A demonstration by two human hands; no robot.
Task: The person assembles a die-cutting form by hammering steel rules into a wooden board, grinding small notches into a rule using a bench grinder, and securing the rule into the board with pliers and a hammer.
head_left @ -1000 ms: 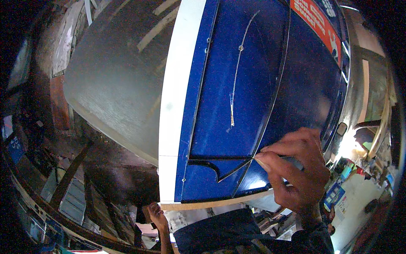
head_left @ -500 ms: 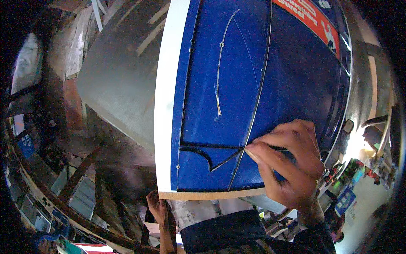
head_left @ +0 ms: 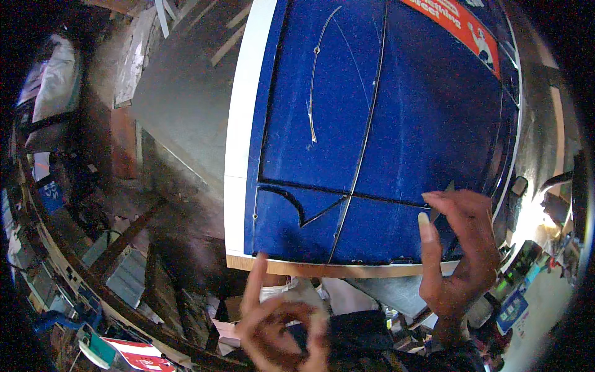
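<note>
**Two hands at the near edge of a blue panel**

While clutter fills the dim floor at far left, a large blue panel (head_left: 372,136) with a white strip (head_left: 238,124) down its left edge takes up the middle of the view, its bare wooden near edge (head_left: 334,268) facing the person. The left hand (head_left: 282,325) hangs just below that edge, fingers loosely curled around nothing, one finger pointing up toward the wood. Further right, the right hand (head_left: 458,248) lies over the panel's near right corner, fingers bent and part open; a thin sliver shows at its fingertips, but whether it is gripped I cannot tell.

Judging by its look, the panel is stiff, flat and rather heavy, its glossy face likely slippery; the wooden edge offers the safest hold.

Half a second earlier the right hand pinched at the dark seam (head_left: 365,133); now it sits further right and opener, and the left hand has risen.
</note>
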